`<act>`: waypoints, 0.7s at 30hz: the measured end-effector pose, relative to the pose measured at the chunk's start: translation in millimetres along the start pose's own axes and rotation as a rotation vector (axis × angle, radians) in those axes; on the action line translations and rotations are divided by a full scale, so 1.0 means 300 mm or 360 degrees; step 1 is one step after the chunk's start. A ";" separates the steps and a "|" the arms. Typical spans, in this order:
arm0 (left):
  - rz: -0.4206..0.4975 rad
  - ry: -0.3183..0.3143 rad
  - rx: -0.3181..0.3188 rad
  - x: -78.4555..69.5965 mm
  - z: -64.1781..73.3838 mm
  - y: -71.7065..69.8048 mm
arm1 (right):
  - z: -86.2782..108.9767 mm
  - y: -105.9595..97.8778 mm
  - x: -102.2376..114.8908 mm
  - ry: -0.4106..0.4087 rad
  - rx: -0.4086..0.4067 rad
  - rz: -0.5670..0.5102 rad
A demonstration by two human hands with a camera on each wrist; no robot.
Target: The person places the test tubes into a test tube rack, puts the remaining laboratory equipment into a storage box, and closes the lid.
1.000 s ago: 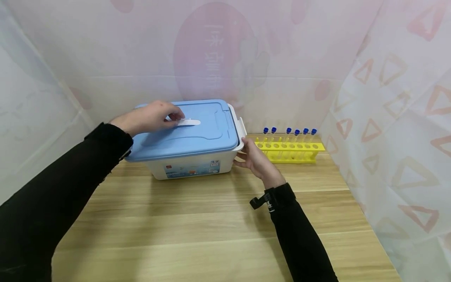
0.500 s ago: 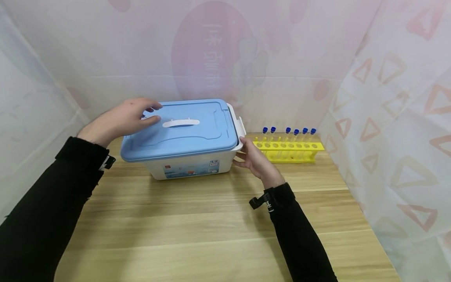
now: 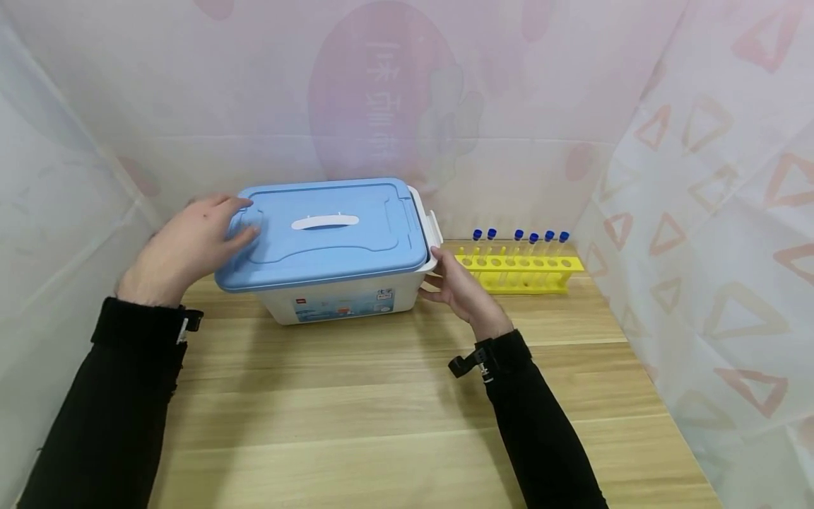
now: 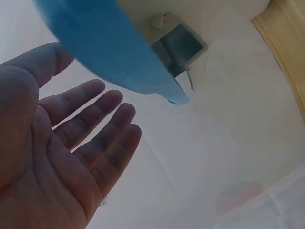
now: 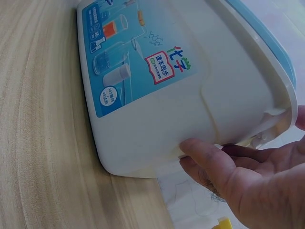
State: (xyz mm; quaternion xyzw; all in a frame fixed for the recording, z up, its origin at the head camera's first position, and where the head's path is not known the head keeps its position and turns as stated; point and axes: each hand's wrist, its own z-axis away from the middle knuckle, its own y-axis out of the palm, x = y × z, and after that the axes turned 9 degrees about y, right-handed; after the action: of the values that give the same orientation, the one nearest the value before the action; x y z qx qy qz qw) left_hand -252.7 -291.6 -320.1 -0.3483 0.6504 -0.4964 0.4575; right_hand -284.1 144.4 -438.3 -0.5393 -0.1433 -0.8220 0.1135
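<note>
A white storage box [image 3: 275, 302] with a printed blue label [image 5: 128, 52] carries a light blue lid [image 3: 273, 265]. The lid juts past the box's left end, while the white rim and a white latch [image 3: 435, 230] show at the right. My left hand [image 3: 181, 247] is at the lid's left end, fingers spread over its edge in the head view. From the left wrist, its relaxed fingers appear close beside the lid's underside. At the right end, my right hand [image 3: 467, 295] holds the box corner, thumb near the rim and fingertips [image 5: 190, 147] against the wall.
To the right of the box stands a yellow test tube rack [image 3: 521, 265] with several blue-capped tubes. A white lid handle [image 3: 326, 222] lies flat on the lid. Printed cloth walls [image 3: 540, 85] enclose the wooden table [image 3: 356, 403] at the back and sides.
My left hand has let go of the lid handle and moved left to the lid's left end. The right hand and the box have stayed in place.
</note>
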 end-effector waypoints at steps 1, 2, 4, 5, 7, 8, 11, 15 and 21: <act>0.0004 -0.0016 -0.0009 0.001 0.011 0.006 | 0.000 0.001 0.001 0.0002 -0.0002 0.0000; 0.0015 -0.0033 -0.0012 0.003 0.023 0.013 | -0.001 0.001 0.001 0.0005 -0.0005 -0.0001; 0.0042 -0.0059 -0.0009 0.004 0.043 0.026 | -0.002 0.002 0.002 0.0010 -0.0008 -0.0004; 0.0058 -0.0062 -0.0007 0.006 0.051 0.033 | -0.002 0.003 0.002 0.0012 -0.0010 -0.0004; 0.0073 -0.0061 0.0001 0.007 0.065 0.050 | -0.002 0.004 0.003 0.0015 -0.0010 -0.0008; 0.0078 -0.0059 0.0010 0.007 0.070 0.059 | -0.002 0.003 0.003 0.0015 -0.0010 -0.0009; 0.0082 -0.0057 0.0023 0.004 0.084 0.084 | 0.002 0.004 0.005 0.0014 -0.0009 -0.0008; 0.0095 -0.0062 0.0018 -0.002 0.094 0.112 | 0.004 0.003 0.006 0.0015 -0.0008 -0.0001; 0.0092 -0.0061 -0.0026 -0.017 0.089 0.137 | -0.002 -0.003 0.001 0.0001 0.0004 -0.0003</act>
State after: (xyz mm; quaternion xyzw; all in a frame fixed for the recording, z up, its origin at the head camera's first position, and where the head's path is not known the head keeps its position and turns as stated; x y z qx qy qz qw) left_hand -225.7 -284.8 -360.9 -0.3425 0.6554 -0.4709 0.4811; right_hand -284.9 144.9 -438.5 -0.5388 -0.1449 -0.8221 0.1134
